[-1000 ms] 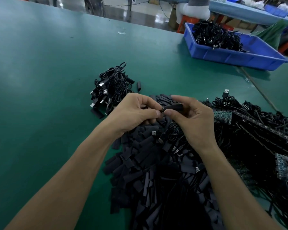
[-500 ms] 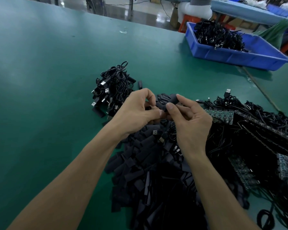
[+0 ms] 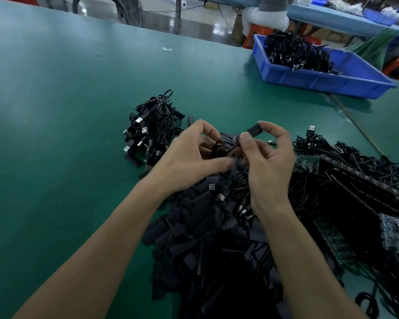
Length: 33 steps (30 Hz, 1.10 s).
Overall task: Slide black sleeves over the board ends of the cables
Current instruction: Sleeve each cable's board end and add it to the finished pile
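The right grip [image 3: 267, 162] pinches a black sleeve [image 3: 253, 130] between thumb and forefinger, held up above the bench [image 3: 55, 111]. The sleeve lies at that grip's fingertips, tilted, with its far end higher and to the right. The left grip [image 3: 189, 157] is curled round a small coil of cable [image 3: 218, 150]. A strand of the cable runs right towards the sleeve's lower end, by the right thumb. Whether the cable's end is inside the sleeve cannot be told. The two grips sit just beside each other over a heap of loose sleeves [image 3: 205, 238]. A cable bundle [image 3: 154, 125] lies to the left, cabled boards [image 3: 355, 178] to the right, and a blue tray [image 3: 332, 81] stands well beyond.
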Each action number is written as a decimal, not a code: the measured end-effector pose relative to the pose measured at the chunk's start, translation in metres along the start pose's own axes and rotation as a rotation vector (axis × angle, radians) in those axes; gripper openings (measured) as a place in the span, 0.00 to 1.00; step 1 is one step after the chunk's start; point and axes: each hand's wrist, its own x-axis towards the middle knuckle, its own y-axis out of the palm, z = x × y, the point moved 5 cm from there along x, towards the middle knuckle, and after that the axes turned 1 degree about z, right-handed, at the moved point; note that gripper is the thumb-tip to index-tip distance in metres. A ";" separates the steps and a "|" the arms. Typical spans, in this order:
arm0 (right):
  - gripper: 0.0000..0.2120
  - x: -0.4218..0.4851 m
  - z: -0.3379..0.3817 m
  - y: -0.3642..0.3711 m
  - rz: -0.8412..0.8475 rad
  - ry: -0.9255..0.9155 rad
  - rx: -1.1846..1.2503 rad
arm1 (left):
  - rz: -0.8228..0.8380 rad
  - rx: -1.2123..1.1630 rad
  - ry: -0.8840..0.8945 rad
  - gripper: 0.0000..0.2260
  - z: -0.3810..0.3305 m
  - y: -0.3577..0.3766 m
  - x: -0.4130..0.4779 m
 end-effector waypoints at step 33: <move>0.06 0.047 0.024 -0.056 0.218 -0.141 -1.356 | -0.779 0.936 -0.027 0.24 -0.006 -0.068 0.017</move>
